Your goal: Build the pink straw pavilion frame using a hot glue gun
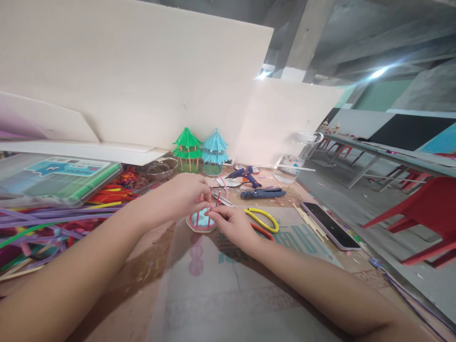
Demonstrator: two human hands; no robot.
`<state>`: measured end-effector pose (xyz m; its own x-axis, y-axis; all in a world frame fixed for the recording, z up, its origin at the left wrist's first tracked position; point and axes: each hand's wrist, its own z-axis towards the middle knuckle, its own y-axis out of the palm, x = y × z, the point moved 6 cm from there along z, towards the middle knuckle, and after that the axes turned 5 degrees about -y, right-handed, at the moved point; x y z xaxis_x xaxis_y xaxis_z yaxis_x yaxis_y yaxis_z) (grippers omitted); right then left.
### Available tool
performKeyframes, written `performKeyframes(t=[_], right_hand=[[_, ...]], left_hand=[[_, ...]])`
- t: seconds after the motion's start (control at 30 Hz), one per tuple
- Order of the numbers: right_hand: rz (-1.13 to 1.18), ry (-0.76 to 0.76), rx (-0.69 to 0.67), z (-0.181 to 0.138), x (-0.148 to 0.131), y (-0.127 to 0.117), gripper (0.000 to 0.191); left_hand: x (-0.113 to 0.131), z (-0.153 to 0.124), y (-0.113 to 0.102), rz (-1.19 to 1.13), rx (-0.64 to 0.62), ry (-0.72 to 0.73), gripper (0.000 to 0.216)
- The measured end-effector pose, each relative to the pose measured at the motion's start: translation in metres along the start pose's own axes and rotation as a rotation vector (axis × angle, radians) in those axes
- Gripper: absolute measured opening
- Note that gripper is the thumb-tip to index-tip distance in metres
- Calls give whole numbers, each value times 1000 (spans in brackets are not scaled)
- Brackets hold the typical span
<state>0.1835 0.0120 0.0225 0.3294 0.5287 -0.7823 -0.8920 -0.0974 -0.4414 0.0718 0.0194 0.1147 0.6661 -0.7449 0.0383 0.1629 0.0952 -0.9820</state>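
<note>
- We see the left hand (185,194) and the right hand (231,223) meet over a little pink straw frame (204,216) on the table (228,294).
- The left fingers pinch a thin pink straw post at the top of the frame.
- The right fingertips pinch the same frame from the other side.
- Just beside the right hand lie yellow pliers (264,218).
- Behind stand a green straw house (187,149) and a blue straw house (214,152), side by side.
- A phone (329,224) lies off to the right.

1 head-worn view, looking forward and down, close over the worktable (199,304), wall boards beyond
</note>
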Motion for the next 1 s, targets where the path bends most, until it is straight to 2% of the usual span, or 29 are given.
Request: performKeyframes(t=[0.27,0.47,0.6,0.7,0.77,0.83,0.93,1.0], right_hand=[[8,10,-2,0,0,0,27],[52,63,14,-1,8,2,26],[76,63,12,-3,9,2,31],[36,39,27,-3,7,0,30],[7,29,37,-3,6,-1,28],[-5,22,41,-3,5,-1,26],[-15,13,55,0,5,-3,23],[-18,12,74,4,7,-5,22]], left_hand=[[2,1,-2,28,-4,-22,16],[4,-8,-20,-2,88,-75,22],[-5,-11,-34,-31,147,-170,24],[-15,-17,-36,-37,248,-296,25],[-19,-27,-28,-55,331,-352,29],[-17,-42,-12,-68,379,-332,34],[-12,-61,20,-94,344,-237,31],[-12,-68,40,-102,294,-241,25]])
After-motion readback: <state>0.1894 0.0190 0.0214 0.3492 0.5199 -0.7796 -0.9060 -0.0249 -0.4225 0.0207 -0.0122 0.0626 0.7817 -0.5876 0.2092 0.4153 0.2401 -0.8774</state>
